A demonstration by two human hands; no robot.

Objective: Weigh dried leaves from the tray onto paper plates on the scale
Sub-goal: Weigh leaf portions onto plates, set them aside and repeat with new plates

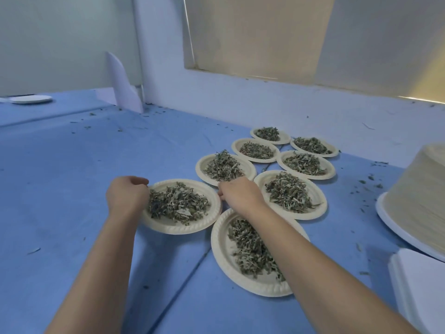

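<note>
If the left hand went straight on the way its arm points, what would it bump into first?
Probably nothing near. The left hand, gripping the leaf plate by its rim, points across bare blue table with stray crumbs; the white wall comes first, though depth is unclear.

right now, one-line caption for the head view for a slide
Left hand and right hand hold a plate of dried leaves beside seven filled plates on a blue table.
</note>
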